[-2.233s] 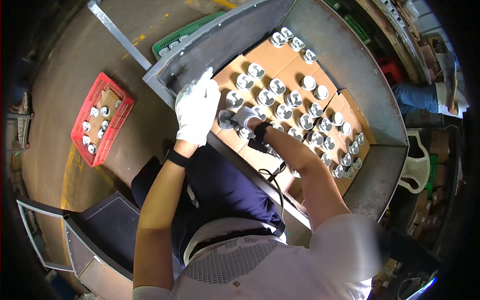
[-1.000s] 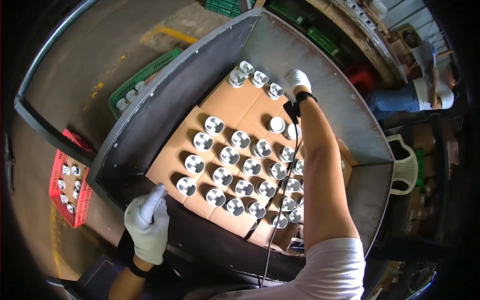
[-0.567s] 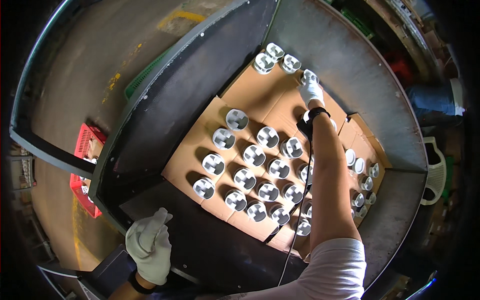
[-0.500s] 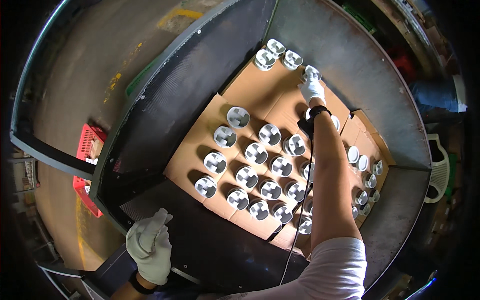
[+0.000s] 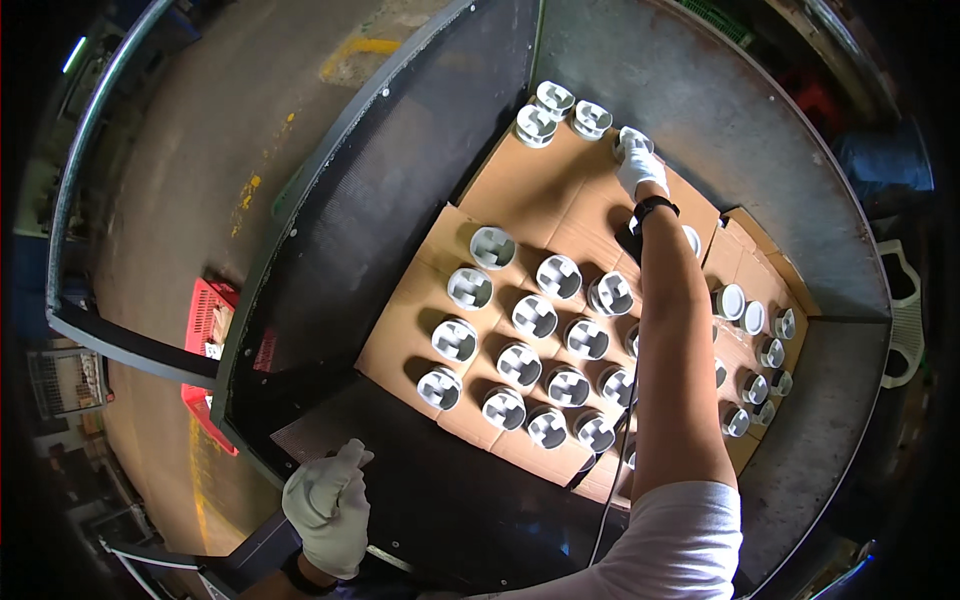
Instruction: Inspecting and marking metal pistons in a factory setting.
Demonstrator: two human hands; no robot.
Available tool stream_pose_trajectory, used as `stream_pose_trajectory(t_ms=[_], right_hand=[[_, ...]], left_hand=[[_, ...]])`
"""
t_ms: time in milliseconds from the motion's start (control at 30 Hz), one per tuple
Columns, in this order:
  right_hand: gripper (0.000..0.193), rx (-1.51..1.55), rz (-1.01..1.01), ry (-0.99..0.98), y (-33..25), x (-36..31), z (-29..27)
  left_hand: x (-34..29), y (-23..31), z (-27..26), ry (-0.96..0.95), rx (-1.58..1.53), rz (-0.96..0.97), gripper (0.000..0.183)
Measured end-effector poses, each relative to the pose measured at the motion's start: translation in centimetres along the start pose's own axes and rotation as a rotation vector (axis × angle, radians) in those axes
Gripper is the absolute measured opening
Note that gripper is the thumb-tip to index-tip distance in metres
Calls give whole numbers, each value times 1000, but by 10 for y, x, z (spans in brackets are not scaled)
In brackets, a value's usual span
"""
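Observation:
In its white glove, my right hand (image 5: 643, 172) reaches to the far side of the bin. Its fingers are closed on a silver-grey piston (image 5: 620, 147), which stands on the brown cardboard (image 5: 565, 215) and is partly hidden by the glove. Just left of it stands another piston (image 5: 592, 119), with two more close by in the far corner. Over the bin's near left part hovers my left hand (image 5: 328, 515), also gloved in white. Its fingers are curled together, and no object shows in them. Several upright pistons (image 5: 535, 316) stand in rows across the middle, their hollow undersides facing up.
Dark panels (image 5: 400, 160) and a grey metal wall (image 5: 690, 120) enclose the bin. More pistons (image 5: 752, 318) stand at the right, partly behind my forearm. A thin black cable (image 5: 613, 490) runs beside that arm. Outside, a red crate (image 5: 207, 330) stands on the floor.
The whole scene has shifted slightly right and down in view. My right hand remains on the same piston at the far side. My left hand keeps its curled shape.

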State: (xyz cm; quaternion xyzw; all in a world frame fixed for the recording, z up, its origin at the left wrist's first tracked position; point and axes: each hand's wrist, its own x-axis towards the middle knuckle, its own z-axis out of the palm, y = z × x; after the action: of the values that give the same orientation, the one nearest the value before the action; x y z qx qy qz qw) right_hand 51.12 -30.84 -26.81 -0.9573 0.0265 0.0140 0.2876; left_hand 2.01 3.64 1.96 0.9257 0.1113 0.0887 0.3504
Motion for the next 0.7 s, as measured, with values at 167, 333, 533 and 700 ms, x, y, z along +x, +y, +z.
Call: stream_pose_trajectory(t_ms=[167,333,533,700], right_hand=[[40,709,424,284,28,28,5],[28,840,390,234,-46,-16,3],[23,957,253,258,-37,-14,7],[26,1197,145,317,-28,-13,20]], left_hand=[[8,5,-1,-35,85,34,40],[4,4,-7,-39,135,5,45],[7,7,-7,-28,146,2,47],[7,3,-5,11,11,20,47]])
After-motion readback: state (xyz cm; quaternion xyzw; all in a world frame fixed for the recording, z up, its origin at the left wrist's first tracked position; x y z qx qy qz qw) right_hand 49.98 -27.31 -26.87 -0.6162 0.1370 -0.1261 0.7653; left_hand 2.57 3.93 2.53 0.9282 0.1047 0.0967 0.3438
